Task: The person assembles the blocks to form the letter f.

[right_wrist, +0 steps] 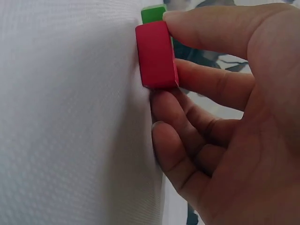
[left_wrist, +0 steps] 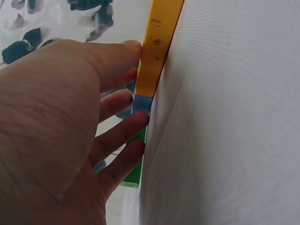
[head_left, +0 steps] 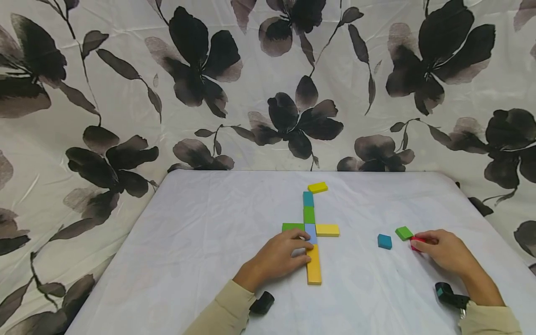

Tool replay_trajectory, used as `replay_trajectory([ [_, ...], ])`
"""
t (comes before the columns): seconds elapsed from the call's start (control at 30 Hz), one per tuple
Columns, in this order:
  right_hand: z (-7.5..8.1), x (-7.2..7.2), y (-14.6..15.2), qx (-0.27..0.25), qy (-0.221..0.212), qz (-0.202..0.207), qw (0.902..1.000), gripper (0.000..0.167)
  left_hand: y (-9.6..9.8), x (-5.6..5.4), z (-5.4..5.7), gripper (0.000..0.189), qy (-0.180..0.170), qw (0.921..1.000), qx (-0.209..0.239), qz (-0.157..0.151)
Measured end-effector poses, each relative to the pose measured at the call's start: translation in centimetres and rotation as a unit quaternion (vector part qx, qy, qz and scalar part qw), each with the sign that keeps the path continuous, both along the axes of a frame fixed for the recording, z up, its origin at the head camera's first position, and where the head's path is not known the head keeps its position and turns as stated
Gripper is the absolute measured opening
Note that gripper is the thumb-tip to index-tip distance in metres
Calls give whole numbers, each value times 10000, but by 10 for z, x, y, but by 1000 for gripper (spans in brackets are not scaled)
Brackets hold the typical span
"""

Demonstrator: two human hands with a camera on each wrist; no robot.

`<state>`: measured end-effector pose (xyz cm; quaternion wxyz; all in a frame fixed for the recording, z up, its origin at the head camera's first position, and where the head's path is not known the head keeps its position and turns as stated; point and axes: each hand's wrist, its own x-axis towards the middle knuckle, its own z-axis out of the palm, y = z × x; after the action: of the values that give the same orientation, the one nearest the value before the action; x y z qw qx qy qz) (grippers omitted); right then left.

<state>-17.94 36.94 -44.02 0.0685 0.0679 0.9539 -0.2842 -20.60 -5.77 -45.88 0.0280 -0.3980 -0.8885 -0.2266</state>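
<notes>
My left hand [head_left: 280, 251] rests against the left side of an upright column of blocks. Its thumb and index finger touch the long orange block [head_left: 314, 270], also seen beside the thumb in the left wrist view. Further fingers lie by the light blue block [head_left: 311, 231] and the green block [head_left: 293, 227] to its left. Over at the right, my right hand [head_left: 445, 251] pinches a red block [right_wrist: 157, 56] between thumb and fingers, low on the cloth. A loose green block [head_left: 404, 233] lies just beyond the red one, and a teal block [head_left: 384, 241] to their left.
Farther up the column sit another green block [head_left: 309, 215] and a teal block [head_left: 308, 199], with a tilted yellow block [head_left: 318, 187] at the top. A second yellow block [head_left: 328, 230] extends right. A white cloth [head_left: 188, 242] covers the table; a flowered curtain [head_left: 251, 93] hangs behind.
</notes>
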Motion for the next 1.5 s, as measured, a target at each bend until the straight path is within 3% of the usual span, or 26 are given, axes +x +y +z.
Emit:
replay_trajectory([
  [0.37, -2, 1, -1, -140, 218, -166, 9995, 61, 1, -3, 1, 30, -14, 10000, 1, -64],
  [0.57, -1, 2, -3, -710, 461, -312, 9959, 62, 1, -2, -2, 31, -8, 10000, -30, -82],
  [0.9, 2, -15, -25, -2063, 642, -380, 9756, 64, 1, -1, -1, 31, 18, 10000, -27, -64],
  [1.23, 13, -38, -53, -2658, 501, -174, 9626, 65, 0, -3, -2, 31, -1, 9999, 13, -138],
  [1.5, 13, -57, -76, -3254, 501, -611, 9423, 62, -1, -3, -3, 32, 17, 9999, -38, -161],
])
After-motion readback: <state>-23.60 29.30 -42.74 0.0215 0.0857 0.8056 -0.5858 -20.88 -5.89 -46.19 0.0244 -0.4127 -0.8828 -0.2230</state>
